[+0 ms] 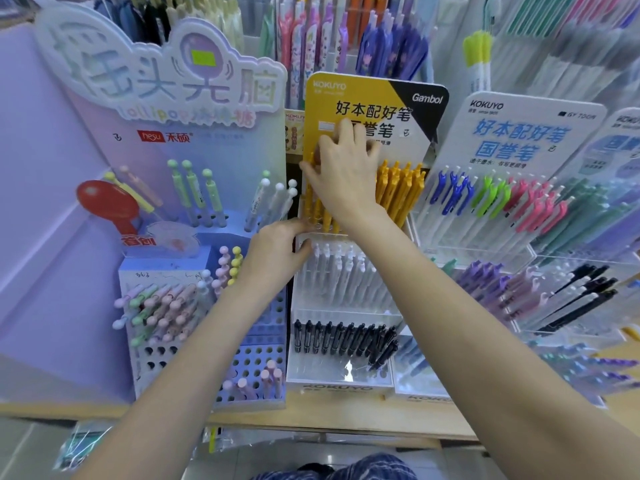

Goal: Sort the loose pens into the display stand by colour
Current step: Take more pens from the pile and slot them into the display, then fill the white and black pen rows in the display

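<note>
A clear tiered display stand (341, 377) with a yellow header card holds yellow pens (398, 192) in the top tier, white pens (346, 277) in the middle tier and black pens (339, 337) in the bottom tier. My right hand (343, 174) reaches over the left part of the yellow row, its fingers curled over the pen tops. My left hand (277, 249) pinches the stand's left edge at the level of the white tier, thumb in front. What lies under the right palm is hidden.
A blue lollipop-pen stand (162, 306) with pastel pens stands close on the left. On the right is a white stand (502, 199) with blue, green and pink pens, and purple and black pens below it. All stand on a wooden shelf (311, 412). More pens hang behind.
</note>
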Demonstrator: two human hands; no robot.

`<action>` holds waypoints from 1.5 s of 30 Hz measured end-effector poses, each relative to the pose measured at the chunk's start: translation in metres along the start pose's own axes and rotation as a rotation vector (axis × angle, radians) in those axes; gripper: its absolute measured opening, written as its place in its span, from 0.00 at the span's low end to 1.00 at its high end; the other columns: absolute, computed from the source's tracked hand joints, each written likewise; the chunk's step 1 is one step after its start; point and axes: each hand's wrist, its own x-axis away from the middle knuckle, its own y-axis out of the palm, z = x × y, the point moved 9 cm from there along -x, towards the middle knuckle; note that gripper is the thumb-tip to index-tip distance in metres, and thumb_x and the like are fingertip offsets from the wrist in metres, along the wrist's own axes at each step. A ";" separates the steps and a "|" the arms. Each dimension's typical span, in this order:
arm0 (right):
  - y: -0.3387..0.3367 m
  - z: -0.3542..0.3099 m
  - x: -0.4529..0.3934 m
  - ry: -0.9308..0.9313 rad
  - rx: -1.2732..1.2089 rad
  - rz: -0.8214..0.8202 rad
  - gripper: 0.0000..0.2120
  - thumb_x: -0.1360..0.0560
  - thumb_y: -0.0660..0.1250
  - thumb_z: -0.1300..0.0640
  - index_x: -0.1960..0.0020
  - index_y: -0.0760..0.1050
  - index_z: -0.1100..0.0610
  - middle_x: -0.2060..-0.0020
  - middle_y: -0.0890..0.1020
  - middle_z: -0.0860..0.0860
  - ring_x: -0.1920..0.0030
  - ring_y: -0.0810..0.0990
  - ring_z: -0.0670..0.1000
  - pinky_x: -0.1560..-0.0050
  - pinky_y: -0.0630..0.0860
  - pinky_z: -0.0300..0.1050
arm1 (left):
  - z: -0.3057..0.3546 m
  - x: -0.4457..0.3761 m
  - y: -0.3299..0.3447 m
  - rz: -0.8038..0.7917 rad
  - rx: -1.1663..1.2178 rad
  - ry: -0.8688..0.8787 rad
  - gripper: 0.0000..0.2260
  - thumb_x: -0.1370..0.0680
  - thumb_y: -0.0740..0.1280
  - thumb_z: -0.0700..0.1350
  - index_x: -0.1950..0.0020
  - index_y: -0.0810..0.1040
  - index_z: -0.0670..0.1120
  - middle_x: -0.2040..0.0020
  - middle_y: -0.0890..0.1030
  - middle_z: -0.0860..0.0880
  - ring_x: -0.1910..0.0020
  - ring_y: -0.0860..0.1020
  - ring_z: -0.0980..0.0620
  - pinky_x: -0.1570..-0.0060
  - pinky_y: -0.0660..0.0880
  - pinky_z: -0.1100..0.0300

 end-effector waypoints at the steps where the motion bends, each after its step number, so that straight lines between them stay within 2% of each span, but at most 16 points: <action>1: -0.001 0.003 0.002 -0.006 -0.021 -0.017 0.16 0.25 0.63 0.45 0.49 0.76 0.58 0.43 0.72 0.55 0.40 0.68 0.57 0.45 0.61 0.51 | -0.001 0.000 0.002 -0.009 0.003 0.005 0.14 0.25 0.65 0.38 0.41 0.79 0.46 0.44 0.81 0.47 0.45 0.78 0.46 0.51 0.71 0.59; 5: -0.041 0.042 0.030 -0.011 -0.206 0.022 0.14 0.24 0.62 0.47 0.45 0.75 0.56 0.46 0.72 0.53 0.43 0.68 0.53 0.43 0.62 0.49 | 0.008 0.003 0.008 0.031 -0.054 0.075 0.14 0.25 0.65 0.38 0.40 0.78 0.45 0.41 0.79 0.46 0.41 0.75 0.46 0.43 0.68 0.58; 9: -0.093 0.158 0.088 0.176 -0.342 0.030 0.08 0.24 0.65 0.55 0.49 0.78 0.57 0.53 0.71 0.50 0.49 0.69 0.50 0.49 0.64 0.40 | 0.067 0.019 0.022 0.172 0.035 0.195 0.13 0.24 0.62 0.40 0.41 0.79 0.43 0.40 0.78 0.47 0.39 0.72 0.50 0.37 0.59 0.65; 11: -0.117 0.227 0.124 0.298 -0.351 0.043 0.09 0.26 0.65 0.56 0.50 0.80 0.58 0.55 0.74 0.51 0.55 0.73 0.49 0.51 0.68 0.38 | 0.111 0.025 0.052 0.120 0.093 0.308 0.15 0.24 0.59 0.43 0.42 0.79 0.43 0.42 0.79 0.49 0.41 0.72 0.52 0.39 0.63 0.63; 13: -0.138 0.296 0.166 0.446 -0.353 0.071 0.10 0.27 0.63 0.55 0.52 0.80 0.57 0.61 0.76 0.49 0.62 0.75 0.39 0.55 0.70 0.34 | 0.154 0.031 0.087 0.073 0.127 0.416 0.15 0.24 0.58 0.43 0.42 0.79 0.43 0.44 0.80 0.49 0.43 0.73 0.52 0.40 0.66 0.62; 18: -0.141 0.452 0.272 0.738 -0.429 0.004 0.05 0.29 0.65 0.57 0.54 0.78 0.54 0.71 0.78 0.29 0.69 0.75 0.33 0.64 0.69 0.26 | 0.272 0.045 0.192 -0.051 0.233 0.608 0.15 0.26 0.58 0.39 0.45 0.80 0.41 0.46 0.81 0.47 0.46 0.77 0.47 0.43 0.71 0.54; 20: -0.125 0.510 0.307 0.778 -0.442 -0.056 0.04 0.27 0.67 0.64 0.54 0.78 0.57 0.72 0.78 0.30 0.69 0.74 0.33 0.65 0.68 0.25 | 0.323 0.054 0.236 -0.066 0.256 0.671 0.14 0.27 0.59 0.38 0.46 0.80 0.40 0.45 0.81 0.45 0.47 0.78 0.45 0.45 0.72 0.52; 22: -0.102 0.566 0.336 0.807 -0.456 -0.156 0.06 0.28 0.68 0.61 0.51 0.78 0.60 0.68 0.80 0.36 0.66 0.74 0.36 0.64 0.68 0.26 | 0.374 0.057 0.282 -0.089 0.236 0.696 0.14 0.28 0.59 0.37 0.48 0.80 0.39 0.45 0.81 0.44 0.49 0.79 0.45 0.46 0.72 0.53; 24: -0.076 0.618 0.372 0.868 -0.432 -0.327 0.17 0.29 0.69 0.58 0.42 0.75 0.63 0.52 0.79 0.51 0.55 0.74 0.43 0.57 0.69 0.33 | 0.415 0.057 0.328 -0.164 0.198 0.671 0.14 0.28 0.59 0.38 0.49 0.80 0.38 0.45 0.81 0.42 0.50 0.79 0.43 0.45 0.69 0.56; 26: -0.054 0.670 0.390 0.862 -0.335 -0.491 0.23 0.28 0.70 0.64 0.35 0.70 0.65 0.40 0.71 0.63 0.42 0.71 0.58 0.43 0.67 0.46 | 0.438 0.051 0.371 -0.250 0.102 0.628 0.15 0.29 0.58 0.40 0.49 0.80 0.38 0.46 0.81 0.41 0.51 0.79 0.41 0.45 0.66 0.57; 31: 0.000 0.739 0.414 0.832 -0.079 -0.850 0.30 0.27 0.65 0.65 0.27 0.59 0.58 0.35 0.66 0.65 0.35 0.67 0.63 0.36 0.60 0.50 | 0.431 0.035 0.447 -0.374 -0.083 0.477 0.16 0.31 0.56 0.40 0.54 0.81 0.37 0.53 0.82 0.39 0.57 0.80 0.40 0.51 0.65 0.57; 33: 0.018 0.728 0.412 0.769 -0.125 -0.837 0.28 0.28 0.64 0.67 0.30 0.63 0.60 0.38 0.67 0.65 0.40 0.70 0.65 0.41 0.65 0.52 | 0.418 0.035 0.468 -0.390 -0.154 0.406 0.15 0.32 0.57 0.40 0.55 0.81 0.37 0.55 0.82 0.39 0.59 0.81 0.41 0.53 0.66 0.57; 35: 0.030 0.712 0.406 0.725 -0.184 -0.814 0.23 0.28 0.63 0.67 0.33 0.67 0.61 0.39 0.66 0.64 0.46 0.74 0.65 0.48 0.70 0.53 | 0.398 0.038 0.489 -0.462 -0.214 0.272 0.13 0.29 0.61 0.39 0.49 0.80 0.37 0.47 0.80 0.38 0.51 0.79 0.39 0.48 0.69 0.53; 40: 0.044 0.692 0.383 0.704 -0.564 -0.688 0.13 0.27 0.64 0.65 0.43 0.72 0.65 0.56 0.80 0.61 0.55 0.79 0.59 0.60 0.65 0.40 | 0.355 0.074 0.543 -0.739 -0.504 -0.050 0.20 0.24 0.61 0.46 0.32 0.67 0.43 0.35 0.67 0.41 0.39 0.67 0.39 0.37 0.64 0.48; 43: 0.041 0.721 0.360 0.631 -0.490 -0.555 0.22 0.32 0.59 0.64 0.38 0.71 0.65 0.45 0.77 0.63 0.47 0.75 0.60 0.48 0.68 0.44 | 0.349 0.087 0.547 -0.766 -0.521 -0.161 0.24 0.23 0.61 0.48 0.29 0.60 0.44 0.32 0.59 0.40 0.36 0.62 0.38 0.35 0.61 0.50; 45: 0.058 0.745 0.344 0.561 -0.307 -0.657 0.31 0.32 0.59 0.68 0.29 0.62 0.59 0.34 0.66 0.65 0.34 0.65 0.64 0.38 0.60 0.50 | 0.345 0.089 0.545 -0.771 -0.512 -0.211 0.26 0.23 0.62 0.48 0.28 0.58 0.45 0.29 0.54 0.39 0.33 0.58 0.38 0.34 0.58 0.50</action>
